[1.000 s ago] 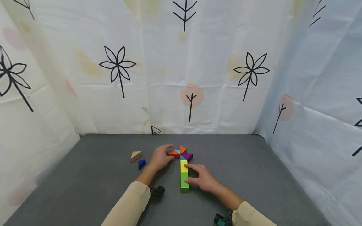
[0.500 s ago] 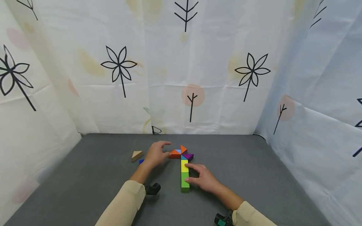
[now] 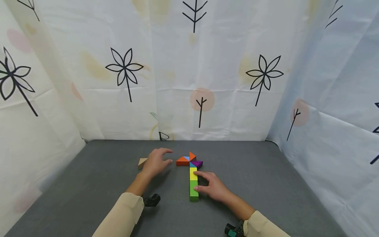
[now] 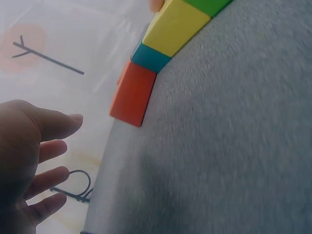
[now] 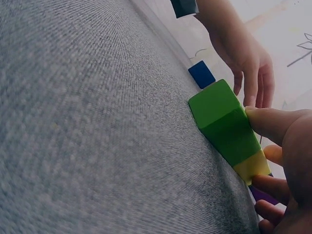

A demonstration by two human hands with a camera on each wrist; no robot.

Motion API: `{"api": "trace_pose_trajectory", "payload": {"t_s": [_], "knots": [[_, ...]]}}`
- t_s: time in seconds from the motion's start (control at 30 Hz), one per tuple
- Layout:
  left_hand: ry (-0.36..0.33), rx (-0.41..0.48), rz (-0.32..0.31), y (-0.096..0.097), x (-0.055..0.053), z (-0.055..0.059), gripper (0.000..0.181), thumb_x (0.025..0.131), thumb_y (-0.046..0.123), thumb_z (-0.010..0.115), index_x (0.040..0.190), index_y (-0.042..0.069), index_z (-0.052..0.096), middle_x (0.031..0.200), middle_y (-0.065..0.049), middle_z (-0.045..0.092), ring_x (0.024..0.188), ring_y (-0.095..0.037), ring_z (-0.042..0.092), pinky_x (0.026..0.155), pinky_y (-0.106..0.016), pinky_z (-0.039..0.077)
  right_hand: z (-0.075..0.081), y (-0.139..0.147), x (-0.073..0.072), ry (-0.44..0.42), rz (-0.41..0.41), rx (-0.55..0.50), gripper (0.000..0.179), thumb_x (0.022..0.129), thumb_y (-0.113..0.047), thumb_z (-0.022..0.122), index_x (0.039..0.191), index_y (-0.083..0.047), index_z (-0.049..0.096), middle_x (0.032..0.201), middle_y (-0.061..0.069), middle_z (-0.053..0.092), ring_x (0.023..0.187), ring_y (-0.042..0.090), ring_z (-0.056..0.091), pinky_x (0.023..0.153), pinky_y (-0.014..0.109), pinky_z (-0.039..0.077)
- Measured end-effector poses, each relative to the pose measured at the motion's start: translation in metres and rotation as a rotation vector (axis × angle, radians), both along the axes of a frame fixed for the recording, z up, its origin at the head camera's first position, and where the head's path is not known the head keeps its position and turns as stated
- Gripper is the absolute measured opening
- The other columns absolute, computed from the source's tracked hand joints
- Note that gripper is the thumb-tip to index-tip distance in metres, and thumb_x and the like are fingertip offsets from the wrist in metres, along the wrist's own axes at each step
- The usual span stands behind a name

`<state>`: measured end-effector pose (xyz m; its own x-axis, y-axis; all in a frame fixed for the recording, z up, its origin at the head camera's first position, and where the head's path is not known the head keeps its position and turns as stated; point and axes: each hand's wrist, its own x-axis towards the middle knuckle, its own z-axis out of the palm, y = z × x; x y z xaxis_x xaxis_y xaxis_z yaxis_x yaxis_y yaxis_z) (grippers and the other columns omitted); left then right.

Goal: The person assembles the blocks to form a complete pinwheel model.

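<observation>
A pinwheel shape of toy blocks lies on the grey table. Its stem is a green block (image 3: 193,191) and a yellow block (image 3: 193,173). Above them sit a teal triangle (image 3: 192,165), a purple triangle (image 3: 196,164), an orange triangle (image 3: 192,156), a light blue triangle (image 3: 186,158) and a red-orange triangle (image 3: 182,161). My right hand (image 3: 214,187) touches the stem, thumb on the green block and index finger on the yellow. Left of the shape, my left hand (image 3: 155,163) holds nothing, fingers apart and relaxed.
A plain wooden triangle (image 3: 141,163) lies at the left, partly behind my left hand. A blue block (image 5: 202,74) shows in the right wrist view; in the head view it is hidden. White printed cloth (image 3: 177,115) walls the table's back and sides.
My left hand has let go of the red-orange triangle and moved left, now covering the blue block in the head view. My right hand stays on the stem.
</observation>
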<state>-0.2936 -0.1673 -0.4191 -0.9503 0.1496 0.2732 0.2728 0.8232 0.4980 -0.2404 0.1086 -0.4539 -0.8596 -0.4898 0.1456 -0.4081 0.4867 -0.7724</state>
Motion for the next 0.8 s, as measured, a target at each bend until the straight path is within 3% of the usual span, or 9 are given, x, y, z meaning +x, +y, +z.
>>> {"api": "trace_pose_trajectory", "payload": {"t_s": [0.5, 0.7, 0.8], "knots": [[0.058, -0.139, -0.011, -0.032, 0.020, -0.001, 0.035, 0.084, 0.020, 0.078, 0.117, 0.013, 0.070, 0.116, -0.007, 0.066, 0.106, -0.031, 0.058, 0.086, -0.051, 0.046, 0.001, 0.001, 0.000, -0.014, -0.014, 0.022, 0.058, 0.088, -0.035, 0.073, 0.139, -0.015, 0.055, 0.139, 0.012, 0.053, 0.129, 0.037, 0.040, 0.102, 0.060, 0.031], [0.130, -0.209, 0.030, -0.044, 0.029, -0.010, 0.032, 0.082, 0.023, 0.079, 0.111, 0.011, 0.073, 0.110, -0.009, 0.068, 0.102, -0.034, 0.061, 0.086, -0.053, 0.046, 0.000, 0.001, 0.000, -0.005, -0.013, 0.022, 0.058, 0.087, -0.035, 0.074, 0.138, -0.015, 0.056, 0.137, 0.013, 0.054, 0.127, 0.038, 0.041, 0.101, 0.060, 0.032], [0.129, -0.202, 0.050, -0.049, 0.031, -0.013, 0.032, 0.081, 0.023, 0.080, 0.110, 0.010, 0.073, 0.109, -0.010, 0.068, 0.101, -0.035, 0.060, 0.086, -0.054, 0.045, -0.001, 0.001, -0.001, -0.005, -0.012, 0.022, 0.058, 0.087, -0.035, 0.074, 0.138, -0.015, 0.056, 0.137, 0.012, 0.054, 0.128, 0.037, 0.040, 0.101, 0.060, 0.033]]}}
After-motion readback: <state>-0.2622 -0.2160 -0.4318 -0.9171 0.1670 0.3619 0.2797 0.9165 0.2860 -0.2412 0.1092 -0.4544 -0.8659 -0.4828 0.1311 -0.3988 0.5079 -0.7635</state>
